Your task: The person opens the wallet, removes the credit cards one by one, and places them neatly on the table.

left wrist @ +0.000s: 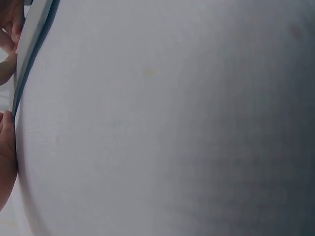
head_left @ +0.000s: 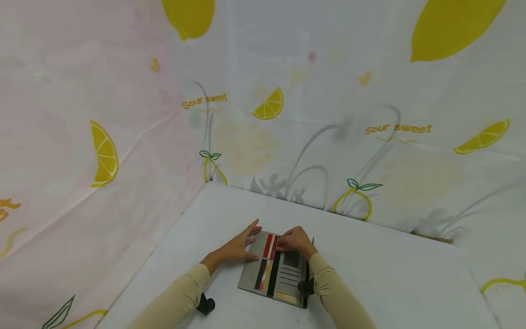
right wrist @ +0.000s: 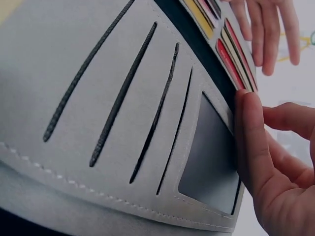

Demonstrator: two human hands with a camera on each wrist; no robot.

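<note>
A grey wallet (head_left: 255,274) lies unfolded on the white surface, with card slots on both halves. Red cards (head_left: 269,246) fill the upper slots of its left half; more cards (head_left: 264,275), some yellowish, sit below them. My left hand (head_left: 236,246) rests at the wallet's left edge, fingers spread and thumb on the leather. My right hand (head_left: 297,241) is bent over the upper fold, its fingertips pinching at the edge of the rightmost red card (right wrist: 230,64). In the right wrist view, several narrow slots (right wrist: 123,96) and a dark window pocket (right wrist: 209,162) show on the right half.
The white tabletop (head_left: 386,274) runs out around the wallet. Behind it and to the left stand sheets (head_left: 263,151) printed with lemons. A small black device (head_left: 205,305) sits at the left wrist and another (head_left: 305,287) at the right. A gold strip (head_left: 286,298) marks the wallet's lower right.
</note>
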